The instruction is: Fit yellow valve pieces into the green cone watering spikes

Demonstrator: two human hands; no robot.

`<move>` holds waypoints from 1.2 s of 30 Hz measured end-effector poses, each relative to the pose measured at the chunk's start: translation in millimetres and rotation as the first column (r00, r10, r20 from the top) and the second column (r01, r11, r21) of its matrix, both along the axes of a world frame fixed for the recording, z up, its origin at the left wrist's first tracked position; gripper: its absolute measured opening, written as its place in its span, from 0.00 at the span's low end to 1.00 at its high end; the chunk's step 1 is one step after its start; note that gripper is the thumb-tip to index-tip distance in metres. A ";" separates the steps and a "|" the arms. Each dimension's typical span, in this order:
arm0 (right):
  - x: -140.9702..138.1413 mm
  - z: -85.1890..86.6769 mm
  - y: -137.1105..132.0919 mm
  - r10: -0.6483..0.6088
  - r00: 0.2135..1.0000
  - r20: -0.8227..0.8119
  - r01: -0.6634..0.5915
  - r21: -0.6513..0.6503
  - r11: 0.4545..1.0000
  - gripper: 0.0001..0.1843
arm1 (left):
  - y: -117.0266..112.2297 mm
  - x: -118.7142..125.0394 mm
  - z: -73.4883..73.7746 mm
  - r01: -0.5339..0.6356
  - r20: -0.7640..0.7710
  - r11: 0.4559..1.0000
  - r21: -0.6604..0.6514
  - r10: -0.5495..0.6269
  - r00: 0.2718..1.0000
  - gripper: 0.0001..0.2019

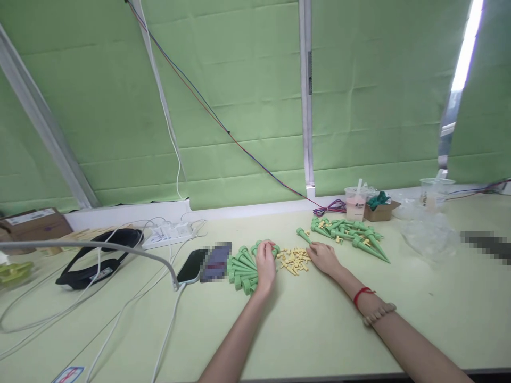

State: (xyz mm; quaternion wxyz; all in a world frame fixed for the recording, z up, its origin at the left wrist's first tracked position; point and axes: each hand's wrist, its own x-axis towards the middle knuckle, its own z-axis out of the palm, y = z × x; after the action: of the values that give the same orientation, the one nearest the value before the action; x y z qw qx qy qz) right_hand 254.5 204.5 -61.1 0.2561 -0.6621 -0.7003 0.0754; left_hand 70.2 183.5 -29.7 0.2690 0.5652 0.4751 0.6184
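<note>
My left hand is curled at the right side of a fanned pile of green plastic watering spikes. A spike's green head shows beside its fingers; the rest is hidden by the hand. Small yellow valve pieces lie in a loose heap between my hands. My right hand rests at the heap's right edge, fingers closed at the narrow end of another green spike with a yellow piece near its head. Behind it lies a second group of green spikes, some with yellow pieces.
A phone and a blurred dark item lie left of the pile. White cables, a power strip and a black strap spread farther left. At the back right stand a drink cup, a small box and clear plastic bags.
</note>
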 end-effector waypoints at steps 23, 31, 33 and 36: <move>-29.2 32.8 -17.2 -0.134 -0.413 -0.901 -0.138 -0.084 0.987 0.05 | -0.1 3.6 6.3 0.339 0.297 0.913 -0.229 -0.266 0.917 0.33; -47.9 35.7 -32.3 -0.264 -0.282 -0.922 -0.329 -0.166 0.930 0.07 | -2.0 3.8 10.6 0.360 0.266 0.921 -0.146 -0.314 0.911 0.25; -48.8 36.6 -33.5 -0.263 -0.245 -0.933 -0.350 -0.168 0.922 0.07 | -2.4 3.4 11.9 0.336 0.258 0.930 -0.148 -0.291 0.921 0.23; -48.3 37.3 -33.3 -0.259 -0.231 -0.938 -0.361 -0.164 0.918 0.09 | -2.3 3.3 13.6 0.320 0.252 0.933 -0.166 -0.273 0.928 0.23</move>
State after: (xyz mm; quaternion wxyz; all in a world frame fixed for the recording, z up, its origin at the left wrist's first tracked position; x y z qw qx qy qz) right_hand 206.3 171.1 -23.7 0.5647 -0.3501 -0.2246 0.7128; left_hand 73.5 181.2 -16.1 0.4683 0.5266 0.4111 0.5783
